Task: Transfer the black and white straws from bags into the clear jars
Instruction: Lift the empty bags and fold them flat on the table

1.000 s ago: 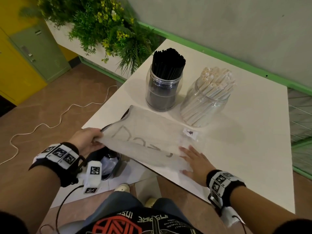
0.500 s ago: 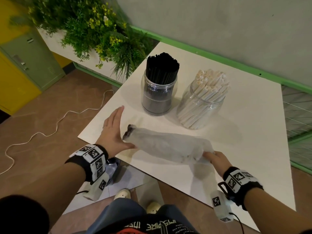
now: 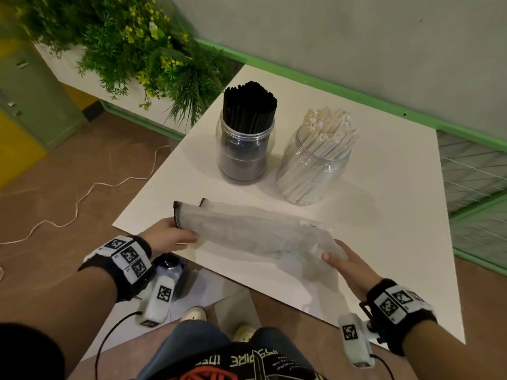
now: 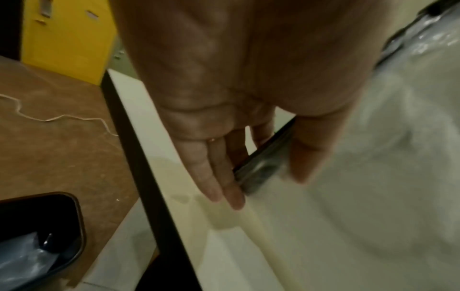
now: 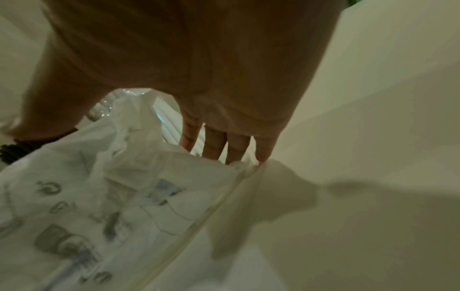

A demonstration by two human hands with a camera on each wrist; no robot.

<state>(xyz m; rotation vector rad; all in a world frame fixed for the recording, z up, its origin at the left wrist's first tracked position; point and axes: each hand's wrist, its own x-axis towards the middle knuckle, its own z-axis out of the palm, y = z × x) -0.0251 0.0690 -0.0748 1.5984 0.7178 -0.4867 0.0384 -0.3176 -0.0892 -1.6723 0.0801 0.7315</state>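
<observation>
1. Green foliage with yellow flowers [image 3: 131, 48] stands beyond the far-left corner of the white table [image 3: 370, 270]; a pale cord [image 3: 82, 196] trails over the brown floor, and a black bin [image 4: 37, 236] with plastic inside it sits below the table's near edge.
2. Nothing lies between the hands and the jars; the rolled bag [image 3: 255, 231] lies across the near part of the table, well in front of both jars.
3. Left jar [image 3: 244, 152], clear, upright: packed with black straws [image 3: 249, 105] that rise above its rim.
4. Right jar [image 3: 312, 168], clear, just beside the first: filled with white straws [image 3: 326, 127] leaning to the right.
5. Left hand [image 3: 167, 237]: thumb and fingers pinch the bag's dark-edged end.
6. Right hand [image 3: 348, 261]: thumb on top and fingers beyond the crumpled end, holding it; printed marks show on the plastic in the right wrist view.
</observation>
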